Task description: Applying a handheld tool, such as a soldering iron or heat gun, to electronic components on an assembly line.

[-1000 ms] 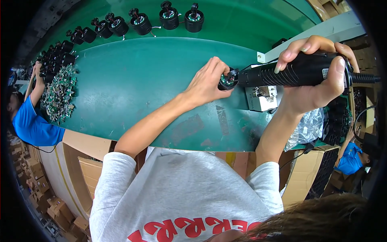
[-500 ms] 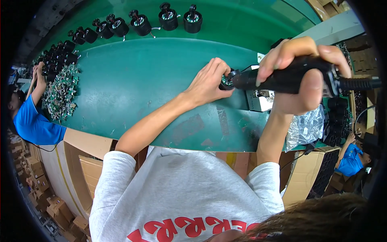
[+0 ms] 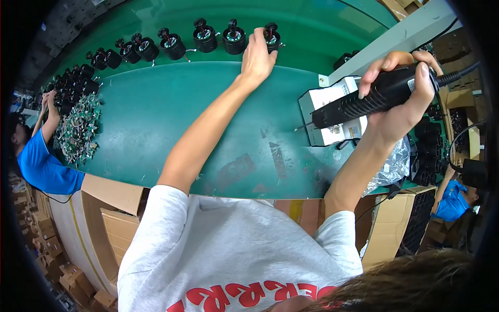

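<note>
The two hands are well apart. The left hand (image 3: 257, 58) reaches far out in front, and its fingers are at the near left side of a small black cup (image 3: 273, 40). That cup stands at the right end of a row, with a round black piece sticking up at its back and a white-tipped wire poking out to the right. The fingers hide part of the cup, so I cannot tell if they squeeze it or only touch it. Just left of this hand, more black cups (image 3: 234, 41) stand in a line on a green strip (image 3: 306, 49), with little green and white parts inside. The right hand (image 3: 403, 99) is closer to the body and is wrapped around a fat black power screwdriver (image 3: 371, 97). Its thin tip (image 3: 303, 126) points left and a bit down, over the green table (image 3: 156, 114), and touches no cup. A black cord (image 3: 460, 75) runs from its back end, to the right of the hand. Under the screwdriver sits a white box (image 3: 332, 136). A shiny clear bag (image 3: 392, 166) lies below the right hand, partly behind the forearm. Far left of the left hand is a pile of green circuit boards (image 3: 78, 127), beside a person in a blue shirt (image 3: 49, 158).
</note>
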Tool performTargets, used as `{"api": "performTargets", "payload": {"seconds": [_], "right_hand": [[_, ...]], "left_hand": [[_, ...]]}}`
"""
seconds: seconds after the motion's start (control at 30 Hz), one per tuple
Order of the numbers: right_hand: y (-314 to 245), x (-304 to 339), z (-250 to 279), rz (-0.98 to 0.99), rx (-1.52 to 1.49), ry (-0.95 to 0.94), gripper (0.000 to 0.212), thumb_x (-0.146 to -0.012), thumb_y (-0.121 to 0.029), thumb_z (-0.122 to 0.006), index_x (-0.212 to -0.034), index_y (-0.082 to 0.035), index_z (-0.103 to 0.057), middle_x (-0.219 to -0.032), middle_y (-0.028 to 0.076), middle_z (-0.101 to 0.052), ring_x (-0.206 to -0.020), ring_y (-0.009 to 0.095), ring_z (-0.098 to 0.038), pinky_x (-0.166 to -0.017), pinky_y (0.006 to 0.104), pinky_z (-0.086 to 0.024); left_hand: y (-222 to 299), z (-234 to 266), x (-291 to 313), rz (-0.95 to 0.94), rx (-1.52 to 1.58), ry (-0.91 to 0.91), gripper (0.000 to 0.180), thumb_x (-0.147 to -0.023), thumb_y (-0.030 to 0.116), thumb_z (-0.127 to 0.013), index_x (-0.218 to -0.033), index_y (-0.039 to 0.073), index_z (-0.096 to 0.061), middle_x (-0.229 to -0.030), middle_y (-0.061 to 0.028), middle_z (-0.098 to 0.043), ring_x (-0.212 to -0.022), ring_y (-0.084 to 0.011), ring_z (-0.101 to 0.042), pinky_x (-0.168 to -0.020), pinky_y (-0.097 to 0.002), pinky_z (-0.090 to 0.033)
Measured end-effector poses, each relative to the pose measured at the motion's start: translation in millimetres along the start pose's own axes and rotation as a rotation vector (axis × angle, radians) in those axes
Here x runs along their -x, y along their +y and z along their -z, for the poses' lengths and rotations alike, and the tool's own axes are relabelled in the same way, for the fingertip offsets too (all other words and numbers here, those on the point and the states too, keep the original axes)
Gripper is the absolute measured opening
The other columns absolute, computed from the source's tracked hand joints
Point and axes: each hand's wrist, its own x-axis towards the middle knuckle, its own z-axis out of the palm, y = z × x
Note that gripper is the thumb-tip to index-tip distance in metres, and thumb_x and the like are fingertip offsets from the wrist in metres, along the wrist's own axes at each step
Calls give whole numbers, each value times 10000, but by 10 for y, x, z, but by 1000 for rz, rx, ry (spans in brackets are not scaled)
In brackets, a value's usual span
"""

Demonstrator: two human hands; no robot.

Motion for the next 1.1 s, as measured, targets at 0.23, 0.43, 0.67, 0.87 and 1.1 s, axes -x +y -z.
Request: {"api": "performTargets", "payload": {"seconds": [0.23,0.43,0.67,0.87,1.1], "right_hand": [[-438,110,212,95,-232,-143,392,-1015,-306,-414,-1322,-74,-490,-887,145,-570,-581,246,-634,-371,289,-502],[-644,153,284,143,-169,-128,421,-1003,-332,-417,-1336,-84,-487,-897,120,-516,-590,209,-596,-388,274,-477],[-681,128,389,139,-167,-167,429,-986,-328,-422,-1318,-70,-509,-915,123,-504,-627,189,-557,-414,265,-454],[-615,123,371,226,-145,-218,439,-985,-326,-414,-1334,-77,-507,-921,129,-511,-641,197,-567,-424,266,-464],[-339,10,407,237,-198,-294,451,-1009,-325,-372,-1357,-69,-501,-942,160,-567,-624,231,-603,-413,272,-482]], "left_hand": [[654,-139,132,-391,82,181,562,-857,46,-680,-1372,56,-455,-1430,-190,-480,-1170,-392,-603,-1028,-453,-506],[605,-955,-525,-328,309,-309,492,-867,141,-716,-1307,90,-501,-1379,-152,-530,-1131,-343,-611,-995,-435,-504],[575,-1455,-631,-273,221,-656,505,-822,228,-786,-1230,105,-515,-1229,-116,-589,-1025,-305,-619,-905,-420,-514],[432,-996,-318,-284,226,-276,542,-758,201,-785,-1236,99,-550,-1148,-105,-598,-978,-295,-628,-873,-397,-520],[305,334,534,-236,161,-400,522,-708,144,-775,-1182,64,-572,-1080,-82,-608,-922,-281,-621,-818,-361,-516]]}}
